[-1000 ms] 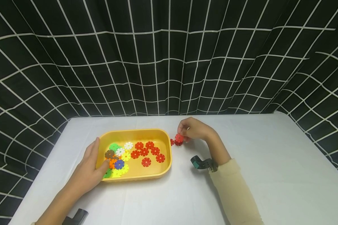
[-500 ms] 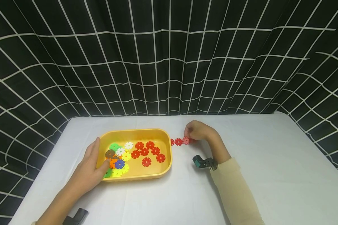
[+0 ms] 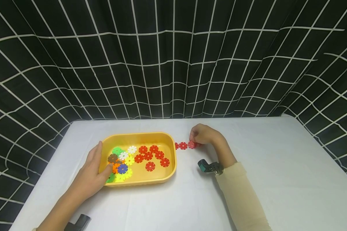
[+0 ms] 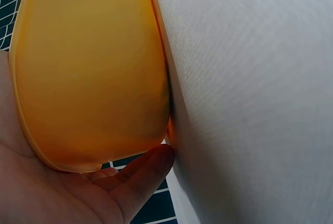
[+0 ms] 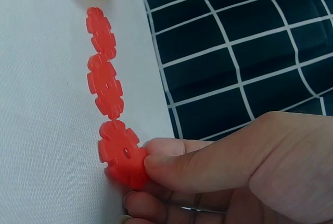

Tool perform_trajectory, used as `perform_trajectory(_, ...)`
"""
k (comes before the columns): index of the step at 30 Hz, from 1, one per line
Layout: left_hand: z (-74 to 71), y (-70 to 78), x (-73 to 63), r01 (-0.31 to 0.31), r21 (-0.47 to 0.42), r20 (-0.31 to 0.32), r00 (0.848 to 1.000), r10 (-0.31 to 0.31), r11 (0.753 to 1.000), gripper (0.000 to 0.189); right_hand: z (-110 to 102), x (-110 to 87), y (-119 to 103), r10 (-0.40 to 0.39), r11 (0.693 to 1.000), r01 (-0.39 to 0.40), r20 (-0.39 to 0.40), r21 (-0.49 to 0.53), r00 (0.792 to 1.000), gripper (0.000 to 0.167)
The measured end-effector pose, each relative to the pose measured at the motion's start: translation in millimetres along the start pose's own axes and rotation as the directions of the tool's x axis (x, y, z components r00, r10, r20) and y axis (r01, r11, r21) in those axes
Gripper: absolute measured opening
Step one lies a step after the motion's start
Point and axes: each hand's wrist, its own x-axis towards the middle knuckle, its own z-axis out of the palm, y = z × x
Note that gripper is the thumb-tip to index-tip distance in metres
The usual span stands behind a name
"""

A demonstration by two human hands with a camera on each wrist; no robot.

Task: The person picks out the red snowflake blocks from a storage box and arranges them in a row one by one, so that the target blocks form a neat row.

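Note:
My right hand (image 3: pixel 203 134) pinches a red snowflake building disc (image 5: pixel 125 156) between thumb and fingers, low at the white tabletop right of the tray. In the right wrist view that disc is at the near end of a line, just past a middle red disc (image 5: pixel 105 86) and a far red disc (image 5: pixel 101 32). My left hand (image 3: pixel 88 176) grips the left end of the yellow tray (image 3: pixel 144 177), thumb over the rim. The left wrist view shows fingers curled at the tray's outer wall (image 4: pixel 93 78). Inside the tray, several red discs (image 3: pixel 148 156) lie spread toward the right.
Green, white, yellow, brown, orange and blue discs (image 3: pixel 122 168) are heaped at the tray's left side, partly behind my left thumb. Black cloth with a white grid (image 3: pixel 173 73) rises behind the table. The white tabletop (image 3: pixel 277 173) extends to the right.
The pinched red disc has gone from over the middle disc to the right and down, to the end of the line. My left hand and the tray have stayed put.

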Motion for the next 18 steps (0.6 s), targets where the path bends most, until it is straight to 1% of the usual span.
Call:
perform_trajectory(7, 0.0, -0.4, -0.2, -0.009, -0.004, -0.002, 1.000, 0.009, 1.000, 0.089, 2, 3.6, 2, 0.011, 1.000, -0.011, -0.012, -0.006, 1.000, 0.007)
perform_trajectory(12, -0.2, -0.8, -0.2, -0.008, -0.007, 0.000, 1.000, 0.008, 1.000, 0.089, 1, 2.7, 0, -0.012, 1.000, 0.012, -0.029, -0.014, 1.000, 0.006)
perform_trajectory(15, -0.2, -0.8, -0.1, -0.003, -0.008, 0.003, 1.000, 0.003, 1.000, 0.089, 0, 0.0, -5, -0.049, 0.998, 0.047, -0.072, -0.030, 0.996, 0.006)
perform_trajectory(18, -0.2, -0.7, 0.0, -0.003, -0.006, 0.004, 1.000, 0.003, 1.000, 0.090, -1, -4.7, -15, -0.102, 0.994, 0.096, -0.145, -0.045, 0.984, 0.007)
